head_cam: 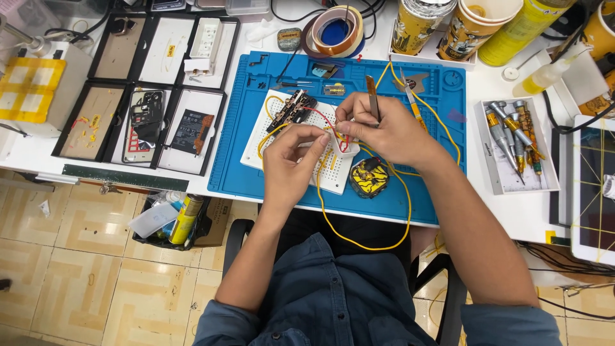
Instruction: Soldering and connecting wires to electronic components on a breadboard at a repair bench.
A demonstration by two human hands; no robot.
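Right now both hands meet over the white board [301,150] on the blue mat [243,160]. Left hand [291,163] pinches a red wire [327,120]. Right hand [384,131], at three o'clock from it, pinches tweezers [372,96] and the wire. A yellow wire [359,242] loops at six o'clock.

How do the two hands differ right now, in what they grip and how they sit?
The right hand holds upright tweezers over the white perforated board; the left hand has no tool and pinches the wiring. The right hand sits farther up the blue mat. Both pinch the same red wire.
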